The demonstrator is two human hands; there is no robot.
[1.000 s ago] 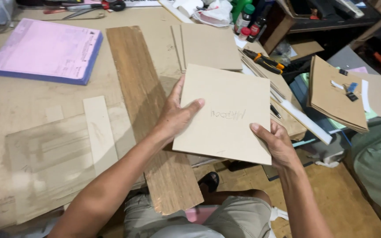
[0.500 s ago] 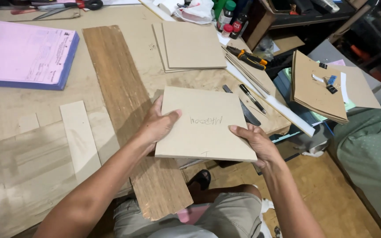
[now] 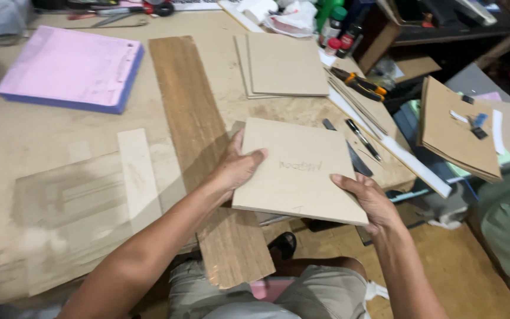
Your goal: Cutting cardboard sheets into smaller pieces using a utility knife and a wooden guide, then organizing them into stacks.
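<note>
head view: left hand (image 3: 235,169) & right hand (image 3: 368,199) both clamped on edges of tan square board (image 3: 300,169), held flat over front edge of worktable (image 3: 19,147). long wood-grain plank (image 3: 199,142) just beside/under left hand, pink pad (image 3: 69,68) far left.

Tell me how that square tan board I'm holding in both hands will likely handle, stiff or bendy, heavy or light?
Probably stiff: the tan board stays flat though the left hand and right hand grip only its opposite edges. Likely light for its size, since its edge looks thin and fingertips alone carry it. Its matte, dusty-looking face suggests it shouldn't slip easily.
</note>
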